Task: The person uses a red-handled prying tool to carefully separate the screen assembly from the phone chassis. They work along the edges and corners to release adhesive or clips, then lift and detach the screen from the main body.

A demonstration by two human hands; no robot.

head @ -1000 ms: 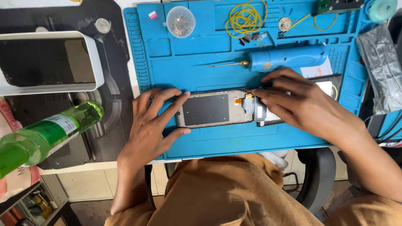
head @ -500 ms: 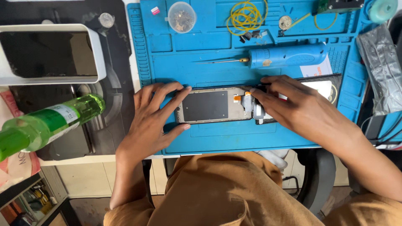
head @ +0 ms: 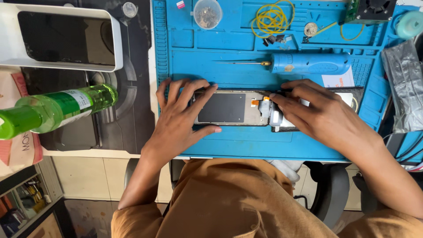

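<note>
An opened smartphone with a dark rectangular battery and grey metal frame (head: 231,108) is seen lying flat, lengthwise, near the middle of a blue silicone repair mat (head: 229,141), close to its near edge. Its left end is steadied by the left hand (head: 178,121), whose fingers are spread wide, with the fingertips laid along the far edge and the thumb pressed against the near edge; nothing is gripped outright. Its right end is worked by the right hand (head: 324,115), whose fingers are extended and drawn together onto a small white and silver part (head: 275,115) by the orange flex tabs; whether anything is pinched cannot be told. A thin flex ribbon could be torn or creased if too much force were applied there, and the phone could be skidded across the mat if the left hand were relaxed. Just beyond the phone, a blue electric screwdriver with a thin metal bit (head: 304,64) is laid and could be knocked by the knuckles. Further off, a small clear round cup of tiny screws (head: 207,13) could be tipped. To the left, a green glass bottle (head: 57,108), lying over the table edge, could be rolled off by a nudge.
</note>
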